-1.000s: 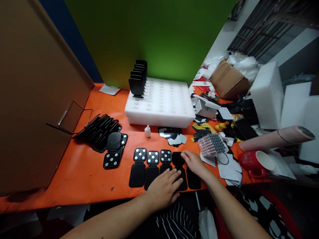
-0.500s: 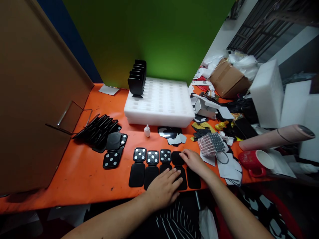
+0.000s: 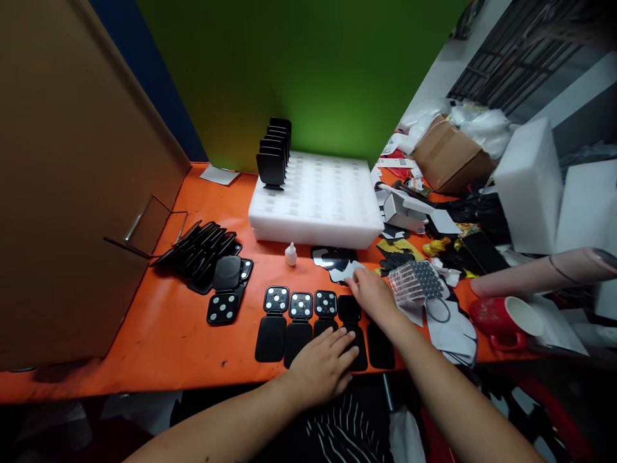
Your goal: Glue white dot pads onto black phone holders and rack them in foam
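Note:
A row of open black hinged cases (image 3: 299,318) lies near the front edge of the orange table (image 3: 164,334); three show white dots in their upper halves. My left hand (image 3: 324,363) rests flat on the lower halves of the middle cases, fingers spread. My right hand (image 3: 372,294) reaches past the row, its fingertips at a small pile of silvery mirror pieces (image 3: 337,262). Whether it holds one is hidden.
A white foam tray (image 3: 318,202) with several upright black cases (image 3: 274,157) stands behind. A small white bottle (image 3: 290,254), a heap of black cases (image 3: 205,254), a red mug (image 3: 506,318), a bag of small parts (image 3: 414,281) and clutter lie around. A brown board (image 3: 72,180) stands at left.
My right hand has moved up from the fourth case toward the pile of mirror pieces. The left hand stays on the cases.

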A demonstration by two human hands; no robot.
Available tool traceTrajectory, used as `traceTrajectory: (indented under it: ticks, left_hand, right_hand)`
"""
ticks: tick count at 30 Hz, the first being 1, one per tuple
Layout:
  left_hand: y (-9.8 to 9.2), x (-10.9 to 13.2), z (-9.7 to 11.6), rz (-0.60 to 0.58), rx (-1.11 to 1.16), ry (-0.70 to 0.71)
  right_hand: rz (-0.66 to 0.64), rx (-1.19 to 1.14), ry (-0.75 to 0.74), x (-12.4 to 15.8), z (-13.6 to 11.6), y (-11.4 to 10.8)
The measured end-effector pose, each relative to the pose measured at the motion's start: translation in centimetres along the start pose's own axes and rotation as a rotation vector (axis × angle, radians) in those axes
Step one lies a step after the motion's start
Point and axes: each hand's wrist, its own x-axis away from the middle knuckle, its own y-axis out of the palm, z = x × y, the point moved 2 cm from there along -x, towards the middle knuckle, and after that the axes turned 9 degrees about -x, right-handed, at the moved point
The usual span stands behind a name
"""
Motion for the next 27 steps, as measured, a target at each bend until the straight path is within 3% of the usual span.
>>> traceTrajectory:
  ticks: [2, 6, 13, 16, 19, 22, 27]
  left_hand:
    - [0.1, 0.0, 0.0, -0.004, 0.001, -0.004]
    - [0.0, 0.1, -0.1, -0.011, 0.005, -0.005]
    - [-0.2, 0.0, -0.1, -0.008, 0.02, -0.006]
    - [-0.3, 0.1, -0.1, -0.01, 0.025, -0.007]
    - [-0.2, 0.1, -0.1, -0.012, 0.028, -0.01]
    - [-0.1, 0.1, -0.1, -0.013, 0.033, -0.008]
    - [0.1, 0.2, -0.2, -0.013, 0.033, -0.007]
  right_hand:
    - [-0.023, -0.017, -0.07, -2.4, -0.7, -0.6]
    - [-0.198, -0.017, -0.235, -5.9, -1.9, -0.8]
    - [-0.283, -0.044, -0.179, -7.4, -1.6, -0.4]
    - [-0.282, -0.071, -0.152, -7.2, -1.0, -0.9]
    - [-0.184, -0.175, -0.091, -6.0, -0.2, -1.6]
    - [-0.132, -0.399, 0.016, -4.0, 0.9, -1.7]
    - [-0.189, -0.845, 0.186, -0.6, 2.4, -0.1]
